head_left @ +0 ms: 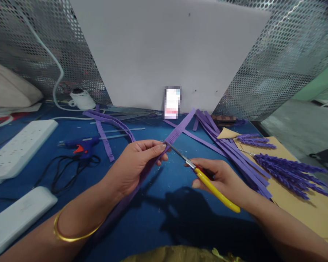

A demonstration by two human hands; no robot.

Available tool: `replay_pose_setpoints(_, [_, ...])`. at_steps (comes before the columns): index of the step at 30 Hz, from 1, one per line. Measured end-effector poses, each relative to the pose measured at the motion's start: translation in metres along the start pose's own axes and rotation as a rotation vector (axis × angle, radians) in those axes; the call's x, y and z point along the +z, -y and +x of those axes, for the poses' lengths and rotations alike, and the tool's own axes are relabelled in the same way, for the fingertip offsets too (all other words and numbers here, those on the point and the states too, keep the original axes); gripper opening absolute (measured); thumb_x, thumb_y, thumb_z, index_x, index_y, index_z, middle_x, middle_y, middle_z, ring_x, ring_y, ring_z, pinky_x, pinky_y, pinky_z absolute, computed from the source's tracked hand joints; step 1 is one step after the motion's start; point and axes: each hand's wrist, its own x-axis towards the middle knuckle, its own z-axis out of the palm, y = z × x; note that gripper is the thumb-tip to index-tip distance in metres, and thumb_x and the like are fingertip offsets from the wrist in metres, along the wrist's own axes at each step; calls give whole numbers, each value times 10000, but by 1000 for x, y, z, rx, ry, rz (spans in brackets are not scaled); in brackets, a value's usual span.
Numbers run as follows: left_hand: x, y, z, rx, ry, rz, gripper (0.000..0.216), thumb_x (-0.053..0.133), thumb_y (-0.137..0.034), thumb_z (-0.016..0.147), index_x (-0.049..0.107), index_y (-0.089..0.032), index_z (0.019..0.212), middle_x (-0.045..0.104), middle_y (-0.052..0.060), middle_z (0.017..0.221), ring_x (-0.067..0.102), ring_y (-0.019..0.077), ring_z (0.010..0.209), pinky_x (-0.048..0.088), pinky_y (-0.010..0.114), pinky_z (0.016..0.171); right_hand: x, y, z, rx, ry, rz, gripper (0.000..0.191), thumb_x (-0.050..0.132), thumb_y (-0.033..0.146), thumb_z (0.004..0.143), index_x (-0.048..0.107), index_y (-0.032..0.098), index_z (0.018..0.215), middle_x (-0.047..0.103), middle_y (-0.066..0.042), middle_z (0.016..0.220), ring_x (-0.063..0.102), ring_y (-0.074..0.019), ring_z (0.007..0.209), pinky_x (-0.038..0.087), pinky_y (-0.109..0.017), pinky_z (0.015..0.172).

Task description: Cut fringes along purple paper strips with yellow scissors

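Note:
My left hand [142, 160] pinches a purple paper strip [180, 127] between thumb and fingers. Fine cuts fringe the upper part of the strip, and its other end trails down below my wrist. In my right hand [218, 174] is a pair of scissors [214, 189] with yellow handles. Their blades meet the strip's edge right beside my left thumb; whether they are parted there is too small to tell. A bundle of purple strips [229, 153] lies to the right. Fringed strips [105, 140] rest on the left.
A blue glue gun [83, 145] with its black cord lies left, near white power strips [24, 145]. Purple lavender-like flowers [284, 171] rest on brown paper [314, 214] at right. A blurred phone [172, 102] stands against a white board [164, 47]. A white cup-like object [83, 100] sits behind.

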Motion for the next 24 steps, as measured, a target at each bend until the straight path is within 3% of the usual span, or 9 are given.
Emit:
replay_pose_setpoints(12, [3,1,-1,125,-94,57,172,883,-274,637,776,-168,719,699,-4,626,549,75,565,420,163,560,3,2,0,-72,-130,-191,444,780,465,807,708,190,1148,602,-12,801,491,-144,653,408,-229,563])
replay_pose_setpoints(24, [-1,6,0,187,-76,154,129,827,-302,725,773,-188,755,705,-15,654,546,76,593,418,158,578,5,-2,-4,-83,-102,-138,370,753,441,850,698,200,1125,564,14,749,420,-120,607,362,-215,527])
